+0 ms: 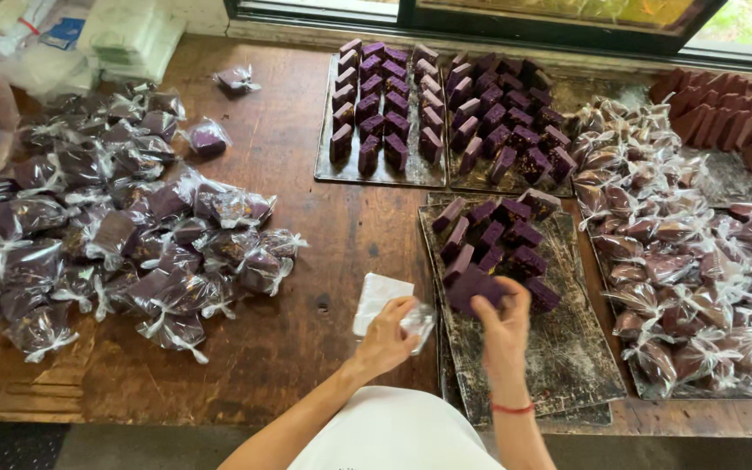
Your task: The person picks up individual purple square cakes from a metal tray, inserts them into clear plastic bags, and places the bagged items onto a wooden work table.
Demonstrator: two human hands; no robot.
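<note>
Table (306, 218): dark wooden top, spanned the whole view, carried everything below.
Wrapped pile, left (124, 226): big heap of purple blocks in clear wrappers with twisted ends, spread over the table's left half.
Wrapped pile, right (689, 261): similar heap of brownish-purple wrapped pieces, ran down the right side, just beside the trays.
Far trays (332, 170): two flat metal trays side by side near the window, each held rows of bare purple blocks standing on edge.
Brown slabs (733, 113): row of reddish-brown pieces in the top right corner, leaning against each other.
Near tray (567, 348): dark flat tray in front of the person, bare blocks clustered at its far end, near half crumb-covered.
Wrapper stack (378, 296): small stack of clear square sheets on the table, just left of the near tray, partly under the left hand.
Right hand (505, 326): over the near tray, fingers curled, pinched a purple block; red band on the wrist.
Purple block (473, 287): held at the right hand's fingertips, just above the near tray, close to the remaining blocks.
Left hand (386, 335): between wrapper stack and near tray, fingers pinched a clear wrapper.
Clear wrapper (418, 320): crinkled sheet at the left fingertips, at the near tray's left edge.
</note>
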